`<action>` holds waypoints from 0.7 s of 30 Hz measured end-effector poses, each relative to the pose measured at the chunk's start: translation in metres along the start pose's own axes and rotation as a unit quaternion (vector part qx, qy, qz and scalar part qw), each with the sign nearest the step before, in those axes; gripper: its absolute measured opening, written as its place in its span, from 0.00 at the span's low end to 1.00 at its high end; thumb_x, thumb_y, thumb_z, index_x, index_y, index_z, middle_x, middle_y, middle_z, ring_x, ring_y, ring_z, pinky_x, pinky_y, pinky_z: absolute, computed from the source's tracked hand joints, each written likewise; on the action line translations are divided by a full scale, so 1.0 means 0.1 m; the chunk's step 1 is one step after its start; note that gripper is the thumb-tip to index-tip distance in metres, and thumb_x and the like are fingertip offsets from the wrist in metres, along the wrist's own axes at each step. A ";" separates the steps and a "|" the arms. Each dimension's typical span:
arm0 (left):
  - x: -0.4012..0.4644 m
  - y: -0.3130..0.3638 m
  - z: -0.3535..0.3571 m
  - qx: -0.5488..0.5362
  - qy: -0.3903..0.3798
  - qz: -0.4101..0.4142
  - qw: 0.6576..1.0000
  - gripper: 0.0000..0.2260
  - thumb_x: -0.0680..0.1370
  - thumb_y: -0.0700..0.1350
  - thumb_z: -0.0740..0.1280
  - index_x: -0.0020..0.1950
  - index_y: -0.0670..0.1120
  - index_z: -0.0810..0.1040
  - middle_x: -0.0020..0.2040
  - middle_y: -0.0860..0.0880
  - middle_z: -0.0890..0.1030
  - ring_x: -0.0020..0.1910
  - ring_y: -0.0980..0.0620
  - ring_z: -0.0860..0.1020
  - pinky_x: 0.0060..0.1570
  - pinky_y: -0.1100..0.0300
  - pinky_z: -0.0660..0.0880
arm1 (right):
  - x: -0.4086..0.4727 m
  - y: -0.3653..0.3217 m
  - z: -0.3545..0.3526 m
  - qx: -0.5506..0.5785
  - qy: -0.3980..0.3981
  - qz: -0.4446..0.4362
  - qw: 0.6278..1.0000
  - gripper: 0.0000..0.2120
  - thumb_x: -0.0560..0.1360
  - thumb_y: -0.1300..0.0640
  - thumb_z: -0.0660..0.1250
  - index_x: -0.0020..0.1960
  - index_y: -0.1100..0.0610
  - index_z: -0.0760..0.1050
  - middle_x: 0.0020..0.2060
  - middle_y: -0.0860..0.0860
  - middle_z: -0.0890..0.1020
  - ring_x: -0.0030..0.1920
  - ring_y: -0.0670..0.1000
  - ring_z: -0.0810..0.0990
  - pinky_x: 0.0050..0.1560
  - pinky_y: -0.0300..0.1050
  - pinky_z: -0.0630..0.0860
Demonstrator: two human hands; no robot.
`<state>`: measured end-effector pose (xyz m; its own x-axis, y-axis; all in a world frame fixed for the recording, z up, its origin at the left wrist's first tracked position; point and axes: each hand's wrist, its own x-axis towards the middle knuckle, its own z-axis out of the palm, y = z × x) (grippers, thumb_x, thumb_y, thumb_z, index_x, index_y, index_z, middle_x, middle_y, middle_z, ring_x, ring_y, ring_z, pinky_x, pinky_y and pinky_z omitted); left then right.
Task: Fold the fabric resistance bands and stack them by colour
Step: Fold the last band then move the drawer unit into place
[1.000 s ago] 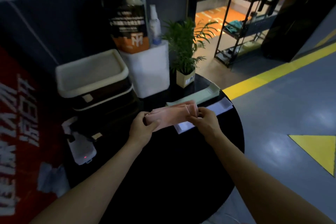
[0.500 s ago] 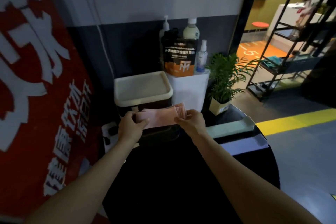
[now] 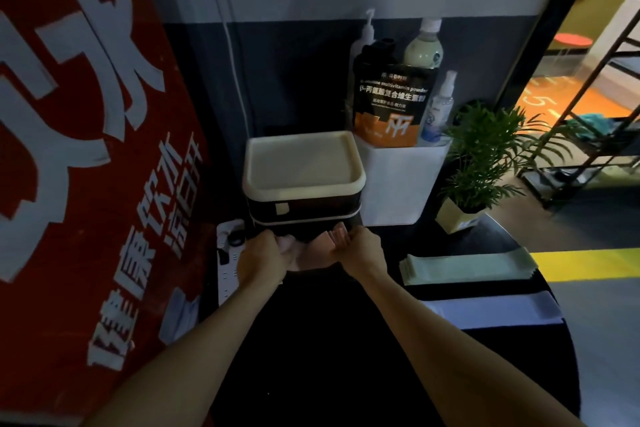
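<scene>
Both hands hold a bundle of pink bands [image 3: 311, 258] at the far edge of the round black table [image 3: 346, 357], right in front of the dark storage box [image 3: 304, 211] with its cream lid: the left hand [image 3: 263, 258] has its fingers curled round the bundle's left end and the right hand [image 3: 360, 251] pinches the right end, where several layered edges fan out above the knuckles. The middle of the bundle sags a little between the two grips, so it looks soft and limp, a woven fabric with some stretch rather than anything stiff. The main risk, as I judge it, is that the layers slide apart when one hand lets go, since only the end grips keep them aligned; springy fabric could also unfold itself once set down. The bundle is also pressed close to the box, so a careless push might snag it on the box's lower lip. Toward the right edge of the table lie a flat stack of pale green bands [image 3: 467, 265] and, nearer the person, a flat stack of pale lilac bands [image 3: 491, 314], both long, thin and neatly squared; a stray pink layer landing on either would spoil the colour sort.
</scene>
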<state>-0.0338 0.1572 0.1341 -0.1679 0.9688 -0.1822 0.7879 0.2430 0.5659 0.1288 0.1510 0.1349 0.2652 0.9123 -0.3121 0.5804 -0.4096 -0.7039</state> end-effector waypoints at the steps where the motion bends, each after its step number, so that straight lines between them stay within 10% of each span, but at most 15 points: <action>1: 0.01 -0.01 0.01 0.010 -0.001 0.002 1.000 0.15 0.74 0.49 0.68 0.56 0.41 0.76 0.54 0.43 0.79 0.54 0.43 0.77 0.44 0.60 0.69 | 0.00 0.00 0.01 -0.012 0.001 -0.001 1.000 0.12 0.70 0.57 0.69 0.50 0.62 0.75 0.45 0.57 0.79 0.45 0.58 0.80 0.38 0.45 0.72; 15: -0.21 -0.37 -0.19 -0.041 0.038 0.129 0.990 0.17 0.75 0.46 0.69 0.62 0.44 0.73 0.62 0.47 0.70 0.61 0.48 0.71 0.58 0.56 0.69 | -0.11 0.08 -0.03 -0.150 0.099 -0.098 0.979 0.04 0.74 0.58 0.62 0.46 0.59 0.72 0.42 0.53 0.78 0.43 0.57 0.78 0.36 0.44 0.69; 21: -0.35 -0.69 -0.15 -0.082 0.059 0.095 0.990 0.27 0.70 0.44 0.74 0.66 0.42 0.69 0.63 0.43 0.72 0.63 0.45 0.71 0.61 0.54 0.68 | -0.23 0.33 -0.13 -0.099 0.103 -0.087 0.986 0.16 0.71 0.64 0.63 0.58 0.61 0.70 0.56 0.58 0.72 0.58 0.60 0.70 0.51 0.49 0.69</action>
<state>-0.0914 0.1074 0.1139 -0.1010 0.9944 0.0307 0.7071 0.0501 0.7054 0.1517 0.1161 0.1268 0.2864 0.9569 -0.0471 0.7651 -0.2580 -0.5900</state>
